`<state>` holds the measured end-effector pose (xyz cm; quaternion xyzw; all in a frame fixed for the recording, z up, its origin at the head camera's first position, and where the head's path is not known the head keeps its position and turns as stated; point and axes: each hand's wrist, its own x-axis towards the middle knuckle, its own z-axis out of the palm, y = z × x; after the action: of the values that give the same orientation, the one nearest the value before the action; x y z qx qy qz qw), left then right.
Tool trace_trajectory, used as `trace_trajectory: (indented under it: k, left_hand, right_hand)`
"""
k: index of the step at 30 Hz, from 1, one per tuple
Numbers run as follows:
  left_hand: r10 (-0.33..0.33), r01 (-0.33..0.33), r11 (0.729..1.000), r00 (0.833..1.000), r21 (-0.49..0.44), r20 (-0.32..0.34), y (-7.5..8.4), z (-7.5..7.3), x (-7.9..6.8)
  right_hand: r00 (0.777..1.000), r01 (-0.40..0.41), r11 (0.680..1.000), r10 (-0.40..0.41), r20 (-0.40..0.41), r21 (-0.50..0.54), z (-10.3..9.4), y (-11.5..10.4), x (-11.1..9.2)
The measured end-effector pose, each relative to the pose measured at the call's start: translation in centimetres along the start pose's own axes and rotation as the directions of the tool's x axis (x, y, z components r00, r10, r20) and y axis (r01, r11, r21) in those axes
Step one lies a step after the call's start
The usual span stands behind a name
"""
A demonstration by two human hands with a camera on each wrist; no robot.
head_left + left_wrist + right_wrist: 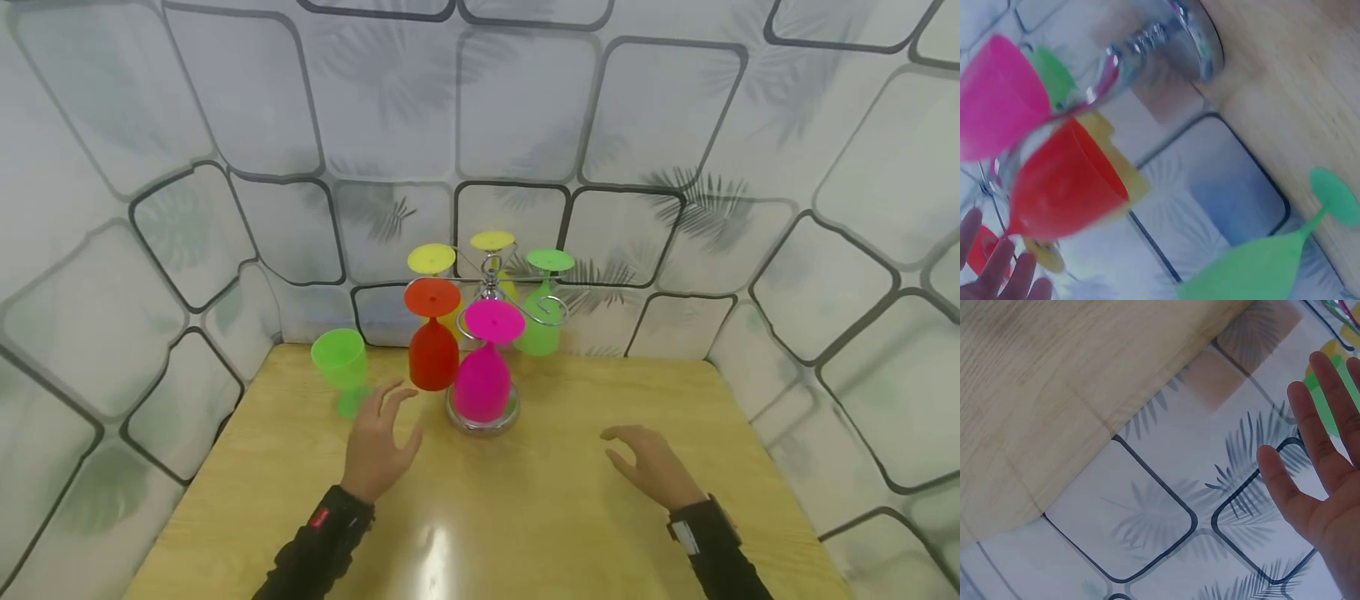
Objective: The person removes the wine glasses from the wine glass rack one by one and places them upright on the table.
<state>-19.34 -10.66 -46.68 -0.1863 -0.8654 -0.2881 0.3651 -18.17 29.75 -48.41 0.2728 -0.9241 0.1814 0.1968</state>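
A chrome stemware rack [491, 287] holds several plastic goblets upside down by their feet: a red goblet [433, 354], a magenta goblet [483, 383], a light green goblet [540, 325] and yellow ones [432, 259] partly hidden behind. Left of the rack, another green goblet [341, 358] stands upright on the table. My left hand [377, 446] hovers between that goblet and the red one, fingers loosely bent, holding nothing. In the left wrist view its fingertips appear near the red goblet's stem [1013, 230]. My right hand [652, 467] is apart from the rack, relaxed and holding nothing.
The rack's round chrome base [483, 427] rests on a light wooden table [525, 517]. Patterned panels [525, 108] with black outlines and leaf prints rise behind the table and along both sides. Curled metal arms [551, 310] stick out from the rack's top.
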Motion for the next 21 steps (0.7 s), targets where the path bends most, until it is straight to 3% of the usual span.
trace_trajectory:
  k: [3,5,7,11,13,15,18,21]
  left_hand:
    - [0.055,-0.058,0.998,0.989,0.013,0.135,0.9,0.5,-0.6]
    - [0.063,-0.068,0.998,0.965,0.011,0.254,1.4,1.0,-1.2]
    - [0.062,-0.059,0.998,0.922,-0.018,0.382,1.9,1.5,-1.7]
    - [0.049,-0.014,0.998,0.812,-0.065,0.581,2.8,2.5,-2.2]
    - [0.037,0.009,0.998,0.778,-0.069,0.627,3.4,2.9,-2.4]
    - [0.022,0.027,0.998,0.755,-0.065,0.655,3.9,3.2,-2.4]
    - [0.019,0.029,0.998,0.737,-0.06,0.675,4.6,3.4,-2.4]
    - [0.05,-0.003,0.998,0.73,-0.069,0.682,5.0,3.5,-2.4]
  right_hand:
    - [1.0,-0.004,1.0,0.004,0.01,0.013,-0.2,-0.1,0.4]
    - [1.0,-0.013,1.0,0.013,0.019,0.021,-0.4,-0.2,0.4]
    - [0.999,-0.019,1.0,0.019,0.026,0.025,-0.6,-0.2,0.5]
    - [1.0,-0.015,0.999,0.015,0.026,0.029,-0.8,0.0,0.9]
    - [1.0,-0.009,1.0,0.009,0.023,0.03,-0.8,0.0,1.1]
    - [1.0,-0.003,0.999,0.003,0.024,0.033,-1.0,0.1,1.3]
    - [0.998,-0.018,0.998,0.015,0.053,0.058,-1.6,0.2,2.1]
    - [0.995,-0.046,0.995,0.037,0.094,0.093,-3.0,0.3,3.8]
